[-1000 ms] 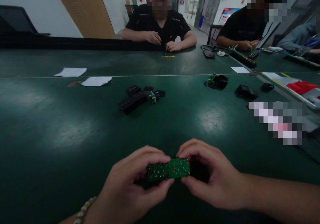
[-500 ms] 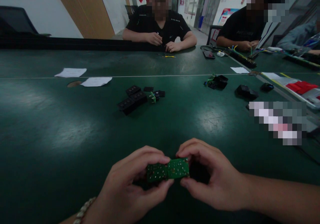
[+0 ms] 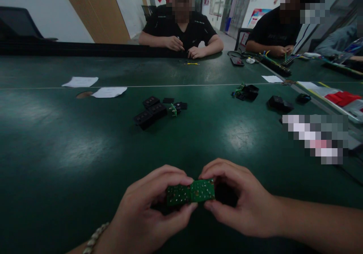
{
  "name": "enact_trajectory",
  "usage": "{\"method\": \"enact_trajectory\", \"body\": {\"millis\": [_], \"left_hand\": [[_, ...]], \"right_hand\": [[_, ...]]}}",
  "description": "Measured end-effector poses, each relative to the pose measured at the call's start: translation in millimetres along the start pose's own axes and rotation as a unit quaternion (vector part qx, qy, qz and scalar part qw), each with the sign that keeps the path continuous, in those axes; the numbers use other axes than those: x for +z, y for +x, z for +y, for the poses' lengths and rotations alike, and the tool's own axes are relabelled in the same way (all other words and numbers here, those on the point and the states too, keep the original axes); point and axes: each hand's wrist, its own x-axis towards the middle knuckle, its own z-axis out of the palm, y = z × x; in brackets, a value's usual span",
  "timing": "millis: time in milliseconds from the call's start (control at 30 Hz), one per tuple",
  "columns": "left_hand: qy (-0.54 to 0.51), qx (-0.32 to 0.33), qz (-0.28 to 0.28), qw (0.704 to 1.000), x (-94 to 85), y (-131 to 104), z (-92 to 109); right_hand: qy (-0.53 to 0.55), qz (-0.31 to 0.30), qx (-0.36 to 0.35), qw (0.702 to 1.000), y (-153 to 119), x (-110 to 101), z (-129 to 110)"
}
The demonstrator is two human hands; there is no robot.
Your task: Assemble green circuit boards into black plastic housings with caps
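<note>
A green circuit board [image 3: 190, 192] with rows of solder points is held low above the near side of the table, its face turned up toward me. My left hand [image 3: 159, 199] pinches its left part between thumb and fingers. On the other end, my right hand [image 3: 236, 199] grips the right edge, thumb below and fingertips above. A visible line crosses the board near its middle; whether it is one piece or two I cannot tell. The board's underside is hidden.
Black housings [image 3: 150, 112] and a small green-edged part [image 3: 174, 109] lie ahead on the green table [image 3: 198, 144]. More black parts [image 3: 248, 92] are farther right. Paper sheets [image 3: 109, 92] lie at left. Across the table sit co-workers, one person [image 3: 181, 31] directly opposite.
Both hands keep their hold on the board. My right hand and wrist have shifted very slightly; everything else looks the same.
</note>
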Motion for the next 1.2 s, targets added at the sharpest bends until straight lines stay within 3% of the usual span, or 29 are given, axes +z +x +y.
{"method": "enact_trajectory", "body": {"millis": [1200], "left_hand": [[-0.005,-0.015,0.004,1.0,0.9,2.7,-0.2]], "right_hand": [[0.017,0.0,-0.017,1.0,0.3,-3.3,-0.4]]}}
